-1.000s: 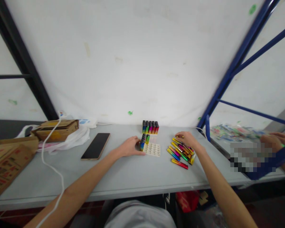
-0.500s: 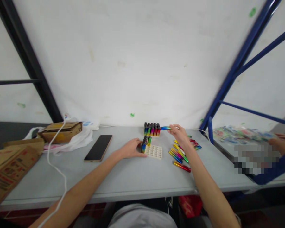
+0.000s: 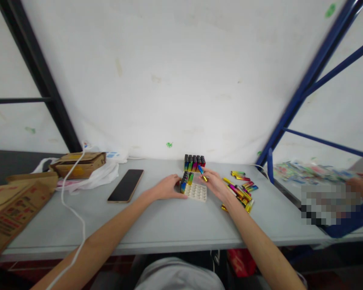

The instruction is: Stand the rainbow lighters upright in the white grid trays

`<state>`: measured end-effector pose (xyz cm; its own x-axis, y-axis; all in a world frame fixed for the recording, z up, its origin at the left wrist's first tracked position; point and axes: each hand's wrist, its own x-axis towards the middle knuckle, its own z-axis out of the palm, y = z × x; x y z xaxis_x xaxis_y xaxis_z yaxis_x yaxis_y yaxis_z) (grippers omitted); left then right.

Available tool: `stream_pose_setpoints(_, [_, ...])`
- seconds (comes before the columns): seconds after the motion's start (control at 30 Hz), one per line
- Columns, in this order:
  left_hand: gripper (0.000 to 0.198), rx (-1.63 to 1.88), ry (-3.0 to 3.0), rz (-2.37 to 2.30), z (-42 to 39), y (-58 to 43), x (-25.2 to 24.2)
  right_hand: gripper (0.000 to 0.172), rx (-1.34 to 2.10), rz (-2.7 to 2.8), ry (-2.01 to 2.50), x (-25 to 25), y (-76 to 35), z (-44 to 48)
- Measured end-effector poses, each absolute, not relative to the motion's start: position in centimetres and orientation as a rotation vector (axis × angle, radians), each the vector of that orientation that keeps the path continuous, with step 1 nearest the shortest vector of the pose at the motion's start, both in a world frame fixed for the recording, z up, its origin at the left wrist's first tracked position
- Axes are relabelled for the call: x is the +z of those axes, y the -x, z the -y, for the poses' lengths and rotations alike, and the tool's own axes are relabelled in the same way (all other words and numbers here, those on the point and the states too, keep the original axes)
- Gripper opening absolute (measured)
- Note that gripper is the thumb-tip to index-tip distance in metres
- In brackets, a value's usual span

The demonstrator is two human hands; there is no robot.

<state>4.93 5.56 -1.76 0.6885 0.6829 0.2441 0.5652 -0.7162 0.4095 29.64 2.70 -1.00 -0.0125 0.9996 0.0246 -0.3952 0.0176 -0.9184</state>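
A white holed tray [image 3: 199,192] lies on the grey table, with a few upright lighters [image 3: 183,185] with black tops at its left side. My left hand [image 3: 168,187] is closed around the tray's left edge, thumb at the front corner and fingertips hidden behind the lighters. Over the tray's right back part, my right hand [image 3: 213,183] pinches a blue and gold lighter [image 3: 202,172], held tilted. Just behind stands a full block of lighters [image 3: 195,162], black tops up. Loose shiny lighters [image 3: 240,193] in mixed colours lie in a pile right of my right hand.
A phone [image 3: 126,186] lies left of my left hand. Farther left are cardboard boxes [image 3: 78,165], a white plastic bag [image 3: 92,184] and a hanging white cable [image 3: 75,217]. A blue metal frame [image 3: 290,108] stands at right, with another person's hand [image 3: 361,187] beyond it.
My right hand has moved left and nearer with the lighter, from beside the back block to over the tray. The lighter has turned from level to tilted. My left hand stays put.
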Motion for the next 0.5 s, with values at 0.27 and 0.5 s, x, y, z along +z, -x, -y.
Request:
stream_pose_setpoints(0.27, [0.066,0.541,-2.585,-1.005,-5.5,-4.9,-1.7,0.047,1.332,0.985,0.846,-0.7,-28.9,-2.1])
stream_pose_setpoints(0.5, [0.066,0.571,-2.536,-1.005,-5.3,-5.0,-1.5,0.052,1.377,1.072,0.988,-1.0,-28.0,-2.3])
